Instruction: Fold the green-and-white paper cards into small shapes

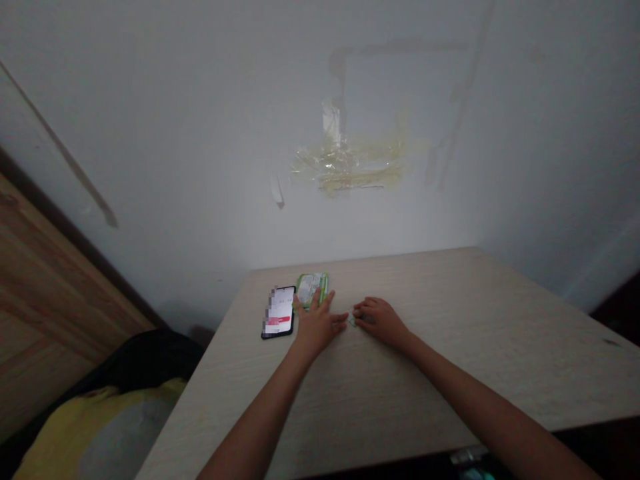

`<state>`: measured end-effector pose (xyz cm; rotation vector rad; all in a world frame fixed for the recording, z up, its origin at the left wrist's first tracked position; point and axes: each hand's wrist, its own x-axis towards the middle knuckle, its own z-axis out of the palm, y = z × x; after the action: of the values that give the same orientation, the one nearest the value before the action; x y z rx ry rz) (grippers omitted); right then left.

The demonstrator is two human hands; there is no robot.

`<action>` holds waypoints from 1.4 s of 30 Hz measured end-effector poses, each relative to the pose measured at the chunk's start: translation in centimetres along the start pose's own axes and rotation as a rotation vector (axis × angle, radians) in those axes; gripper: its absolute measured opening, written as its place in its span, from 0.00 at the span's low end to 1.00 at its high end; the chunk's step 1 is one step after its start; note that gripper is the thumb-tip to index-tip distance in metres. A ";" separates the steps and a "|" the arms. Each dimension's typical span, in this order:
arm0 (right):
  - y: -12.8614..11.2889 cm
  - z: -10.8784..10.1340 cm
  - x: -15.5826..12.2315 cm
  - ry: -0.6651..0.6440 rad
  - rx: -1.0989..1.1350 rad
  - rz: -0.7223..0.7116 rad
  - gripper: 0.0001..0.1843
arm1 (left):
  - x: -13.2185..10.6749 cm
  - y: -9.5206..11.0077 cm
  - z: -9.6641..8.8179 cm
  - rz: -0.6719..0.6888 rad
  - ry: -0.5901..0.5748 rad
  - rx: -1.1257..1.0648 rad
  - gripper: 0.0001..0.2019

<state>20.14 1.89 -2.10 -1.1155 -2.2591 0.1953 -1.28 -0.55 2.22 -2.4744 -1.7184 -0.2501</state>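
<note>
A flat green-and-white packet point(309, 283) lies on the light wooden table point(380, 393) toward the wall. My left hand point(316, 327) is spread out, its fingertips over the packet's near part and its thumb stretched to the right. Just right of it, my right hand point(383, 321) has its fingers curled and pressed at a small green-and-white piece point(352, 319) near the tabletop. My left thumb is close to that piece; whether it touches cannot be made out. The right fingers partly hide the piece.
A phone point(280, 311) with a lit screen lies left of the packet. Behind the table rises a wall point(210, 133) with peeling clear tape point(345, 160). A yellow-and-grey cloth item point(115, 427) and wooden panel point(45, 287) are at the left.
</note>
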 end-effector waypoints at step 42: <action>0.0 0.1 0.1 0.006 -0.007 -0.011 0.07 | 0.0 0.3 -0.2 -0.058 0.061 -0.009 0.13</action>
<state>20.05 1.98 -2.12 -1.1058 -2.2615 0.1792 -1.04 -0.71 2.44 -2.3998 -1.7697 -0.3358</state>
